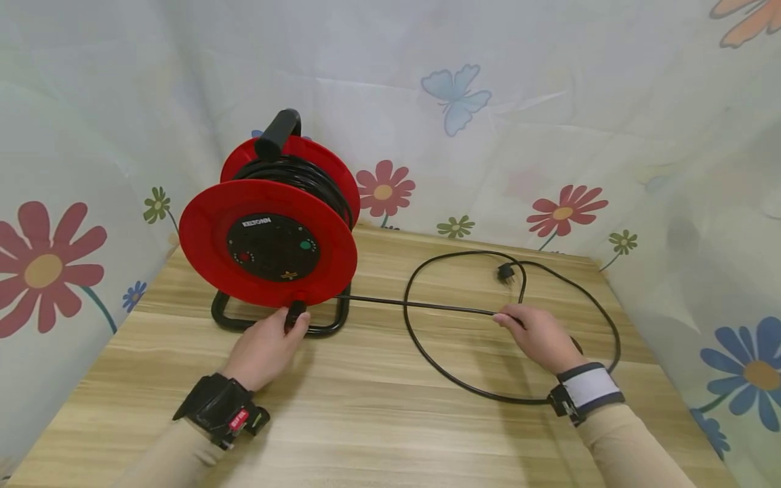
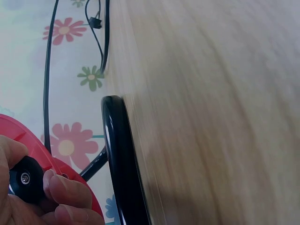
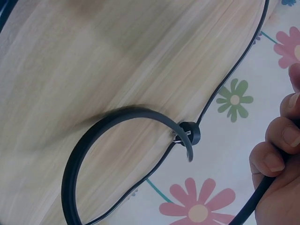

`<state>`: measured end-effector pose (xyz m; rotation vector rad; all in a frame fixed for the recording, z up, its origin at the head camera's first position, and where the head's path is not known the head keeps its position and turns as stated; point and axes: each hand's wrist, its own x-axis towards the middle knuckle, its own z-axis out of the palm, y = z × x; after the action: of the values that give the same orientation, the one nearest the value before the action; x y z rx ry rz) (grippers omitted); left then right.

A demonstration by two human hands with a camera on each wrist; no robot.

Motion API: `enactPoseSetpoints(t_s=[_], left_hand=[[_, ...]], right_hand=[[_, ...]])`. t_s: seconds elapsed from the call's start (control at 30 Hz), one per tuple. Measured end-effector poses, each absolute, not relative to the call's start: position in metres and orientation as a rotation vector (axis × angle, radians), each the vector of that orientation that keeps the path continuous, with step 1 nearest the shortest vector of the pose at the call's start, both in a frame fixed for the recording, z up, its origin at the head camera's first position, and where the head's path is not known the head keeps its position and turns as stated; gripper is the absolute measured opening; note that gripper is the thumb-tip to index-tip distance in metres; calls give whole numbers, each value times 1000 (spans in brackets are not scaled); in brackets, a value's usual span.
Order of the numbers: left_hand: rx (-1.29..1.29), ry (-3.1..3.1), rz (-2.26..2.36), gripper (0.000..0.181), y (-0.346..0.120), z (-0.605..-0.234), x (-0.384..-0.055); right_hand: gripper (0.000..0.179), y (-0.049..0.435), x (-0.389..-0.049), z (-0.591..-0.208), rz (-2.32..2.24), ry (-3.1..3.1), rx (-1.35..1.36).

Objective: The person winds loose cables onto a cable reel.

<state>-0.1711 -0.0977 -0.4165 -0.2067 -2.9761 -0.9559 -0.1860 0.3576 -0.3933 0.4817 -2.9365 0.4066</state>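
A red cable reel point(image 1: 268, 237) with black cable wound on its drum stands at the left of the table. My left hand point(image 1: 268, 346) grips the black crank knob point(image 1: 295, 313) low on its front disc; the left wrist view shows fingers around the knob point(image 2: 27, 179). From the reel a black cable point(image 1: 421, 305) runs taut to the right. My right hand point(image 1: 539, 335) holds that cable, and in the right wrist view its curled fingers point(image 3: 274, 157) close around it. Beyond the hand the loose cable lies in loops, with a black plug point(image 1: 505, 272) near the back.
The reel's black tube stand point(image 1: 329, 329) rests on the wooden table point(image 1: 378, 413); a black carry handle point(image 1: 277, 135) tops it. A flower-printed curtain point(image 1: 488, 169) closes in the back and both sides. Loose cable loops spread across the table's right half.
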Motion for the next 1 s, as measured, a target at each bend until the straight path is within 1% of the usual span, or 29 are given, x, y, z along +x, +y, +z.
enactPoseSetpoints(t_s=[0.13,0.6,0.8,1.0], left_hand=[[-209,-2985,-958,43,-101,-415,-171],[-228,-2994,-908,41,-111,-414,-170],[-220,-2984,-902,38,-116,-414,-169],[-212,-2974,-904,39,-120,-413,-168]], right_hand=[[22,355,-186,-393,420,-2937,483],[27,345,-186,-393,433,-2994,455],[25,339,-185,-394,433,-2963,482],[23,334,-183,-397,430,-2950,496]])
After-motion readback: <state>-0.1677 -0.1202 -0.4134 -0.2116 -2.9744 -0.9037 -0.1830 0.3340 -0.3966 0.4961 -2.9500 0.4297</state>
